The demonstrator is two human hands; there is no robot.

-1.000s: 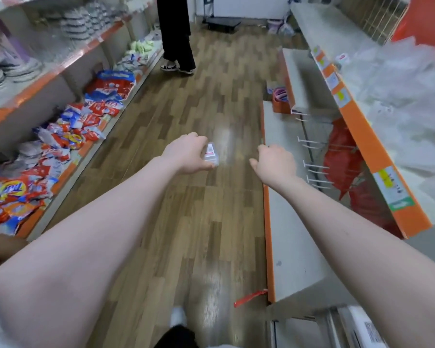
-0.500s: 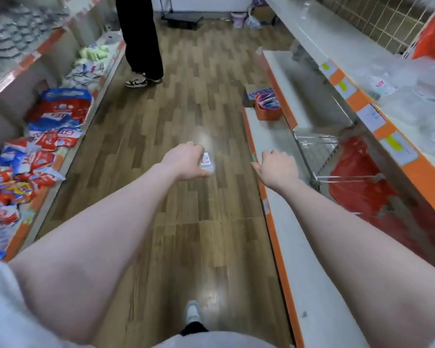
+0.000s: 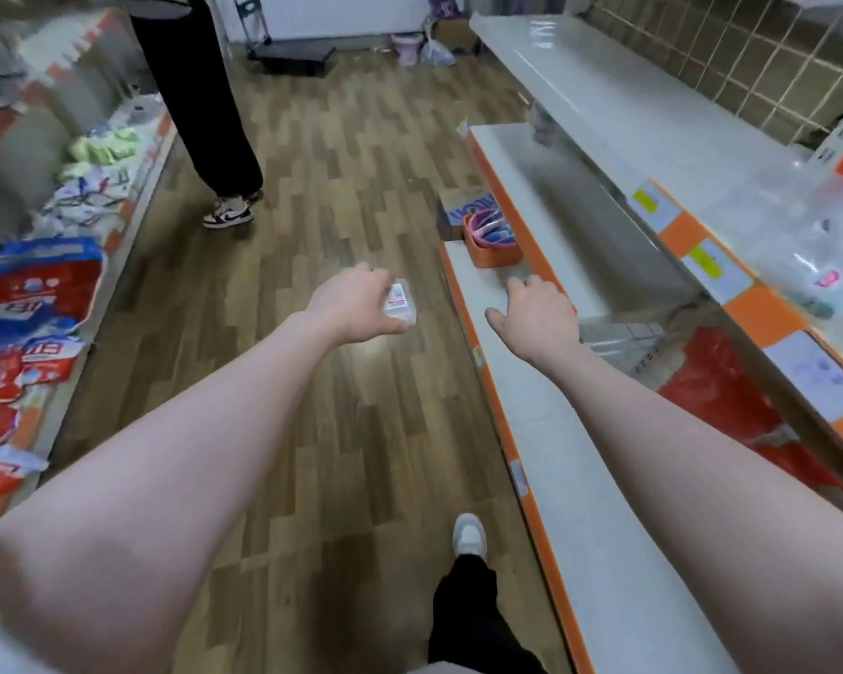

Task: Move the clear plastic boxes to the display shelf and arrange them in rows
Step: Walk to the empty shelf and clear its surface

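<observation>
The left hand (image 3: pixel 356 306) gripped one clear plastic box (image 3: pixel 399 303) bearing a red-and-white label, its fingers curled round the box from above. The box was carried in the air over the wooden floor (image 3: pixel 322 197), just beside the orange front edge of the bottom shelf (image 3: pixel 599 552) and not yet over it. The right hand (image 3: pixel 539 316) held nothing; its fingers were loosely spread over the front edge of that shelf.

The step in hand appeared to be the carry to the display shelf. To do it well, the box should be kept level and the hold firm, since smooth plastic is likely to slip. The free hand can steady the box at set-down. The box should be seated square to the shelf's front edge so that later boxes can line up in rows.

The bottom shelf was white with an orange front edge. An orange basket (image 3: pixel 491 240) holding pink and blue items stood near its far end. Above it ran a middle shelf (image 3: pixel 521 187) and an upper shelf (image 3: pixel 619 104), the latter with price tags along its front edge and clear plastic goods (image 3: pixel 818 245) at its near end; their exact kind could not be made out. Across the aisle, low shelves carried red and blue packets (image 3: pixel 35 294). Another person's legs (image 3: pixel 205 114) stood on the floor further along the aisle.
</observation>
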